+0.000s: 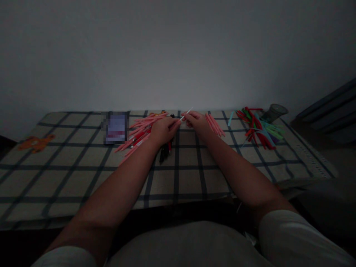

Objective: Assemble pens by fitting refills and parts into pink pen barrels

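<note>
A thin white stick (pixel 189 110) slants up to the right between my hands at the far middle of the table. My left hand (pixel 164 129) pinches its lower end, and the closed fingers of my right hand (pixel 194 120) grip it farther up. Beneath and left of my left hand lies a loose pile of slim pink sticks (pixel 139 122). Several red pens (pixel 136 139) and dark pens (pixel 164 152) lie among and beside them. More pink sticks (pixel 214 125) lie side by side just right of my right hand. Dim light hides finer detail.
A phone-like device (pixel 116 128), partly blurred, lies left of the pile. An orange bear-shaped piece (pixel 36 143) is on the checked tablecloth (pixel 83 178). At right are coloured strips (pixel 257 129), a light blue strip (pixel 230 118) and a tipped clear cup (pixel 275 111). A wall stands behind.
</note>
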`<state>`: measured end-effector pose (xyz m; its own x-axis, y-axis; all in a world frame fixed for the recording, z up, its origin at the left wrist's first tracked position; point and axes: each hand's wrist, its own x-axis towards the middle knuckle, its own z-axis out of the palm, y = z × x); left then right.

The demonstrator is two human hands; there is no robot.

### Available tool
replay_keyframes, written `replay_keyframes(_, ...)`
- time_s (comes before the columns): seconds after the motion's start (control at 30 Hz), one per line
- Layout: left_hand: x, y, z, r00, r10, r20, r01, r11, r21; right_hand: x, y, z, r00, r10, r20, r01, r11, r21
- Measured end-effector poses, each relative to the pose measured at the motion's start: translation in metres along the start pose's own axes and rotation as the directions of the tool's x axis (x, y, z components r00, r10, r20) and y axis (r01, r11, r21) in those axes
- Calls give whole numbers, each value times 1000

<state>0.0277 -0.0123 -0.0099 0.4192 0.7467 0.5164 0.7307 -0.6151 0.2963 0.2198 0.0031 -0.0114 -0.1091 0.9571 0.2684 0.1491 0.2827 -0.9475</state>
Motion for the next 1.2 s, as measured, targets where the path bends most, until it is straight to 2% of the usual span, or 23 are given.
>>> replay_keyframes(0.33,0,-3,3,1000,5,-23,-5,1000,-6,-6,-8,1,995,-35,99,39,999,-37)
replay_keyframes(0.63,0,-3,2,1000,-4,-20,4,1000,-6,-7,-10,1,993,14,114,-13,1000,-9)
replay_keyframes(0.8,-1,-6,6,998,-4,-69,2,1000,-28,-3,-4,2,994,-14,112,6,998,68)
replay_keyframes(0.93,-1,-9,9,996,6,-87,-9,1000,-27,0,-1,2,998,-26,60,18,991,130)
replay_keyframes(1.07,0,-6,7,998,-3,-68,2,1000,-17,-1,-2,1,999,-47,10,46,994,98)
replay_keyframes(1.2,0,-3,3,999,-13,-50,12,1000,-5,-2,-1,1,999,-52,15,51,996,78)
